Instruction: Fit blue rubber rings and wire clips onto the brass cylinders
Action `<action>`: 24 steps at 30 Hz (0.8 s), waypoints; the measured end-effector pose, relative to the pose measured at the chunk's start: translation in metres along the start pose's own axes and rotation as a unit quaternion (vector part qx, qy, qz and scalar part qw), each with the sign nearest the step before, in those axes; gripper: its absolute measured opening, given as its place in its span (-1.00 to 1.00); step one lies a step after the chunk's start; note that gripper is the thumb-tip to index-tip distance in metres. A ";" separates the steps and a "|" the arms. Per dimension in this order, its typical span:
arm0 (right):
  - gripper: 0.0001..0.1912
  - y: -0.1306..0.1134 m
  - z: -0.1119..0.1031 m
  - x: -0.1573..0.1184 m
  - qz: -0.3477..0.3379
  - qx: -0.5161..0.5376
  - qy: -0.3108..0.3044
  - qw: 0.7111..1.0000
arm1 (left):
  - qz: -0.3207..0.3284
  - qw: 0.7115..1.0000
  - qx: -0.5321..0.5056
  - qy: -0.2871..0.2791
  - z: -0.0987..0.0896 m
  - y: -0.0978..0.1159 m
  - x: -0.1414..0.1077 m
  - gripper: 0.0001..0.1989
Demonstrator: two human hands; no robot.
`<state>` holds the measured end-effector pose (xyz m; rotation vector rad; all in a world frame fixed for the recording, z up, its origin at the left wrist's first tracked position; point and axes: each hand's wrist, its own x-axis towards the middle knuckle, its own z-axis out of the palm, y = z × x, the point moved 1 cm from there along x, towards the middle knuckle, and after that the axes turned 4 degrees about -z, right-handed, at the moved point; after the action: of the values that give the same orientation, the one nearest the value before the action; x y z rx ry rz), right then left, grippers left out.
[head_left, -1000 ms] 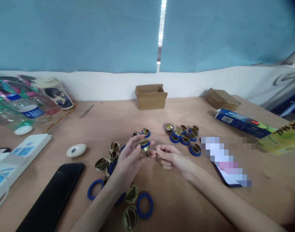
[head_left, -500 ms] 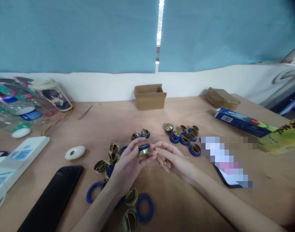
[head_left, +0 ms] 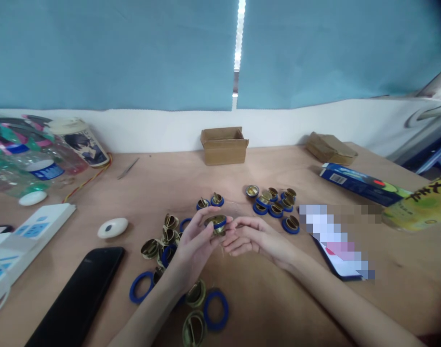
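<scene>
Over the surface, left hand gripping, right hand curled just beside it, right; holding anything? Can't tell. Between them, the left hand's brass fitting, broad left-to-right, blue ring around it.

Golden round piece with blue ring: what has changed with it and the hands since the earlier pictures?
The golden round metal piece with a blue ring has turned in the left hand: a golden face now shows above the ring. The right hand shifted slightly left, its curled fingers straightening. The left hand's hold stayed.
</scene>
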<state>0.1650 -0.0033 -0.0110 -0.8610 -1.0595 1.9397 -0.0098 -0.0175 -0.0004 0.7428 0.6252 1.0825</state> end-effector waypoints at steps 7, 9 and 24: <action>-0.72 -0.003 -0.005 0.001 0.011 -0.074 0.008 0.997 | 0.017 0.999 0.044 -0.005 -0.003 0.002 -0.001 -0.68; -0.74 -0.005 -0.008 0.002 0.003 -0.100 0.018 0.995 | 0.035 0.997 0.063 0.000 -0.003 0.003 -0.001 -0.66; -0.76 -0.024 -0.019 -0.009 -0.068 -0.052 0.024 0.996 | 0.166 0.925 0.337 0.053 0.002 -0.013 0.001 -0.55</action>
<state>0.1917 0.0051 0.0039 -0.8636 -1.1678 1.7554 -0.0012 -0.0202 -0.0094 1.4325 1.0120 1.2277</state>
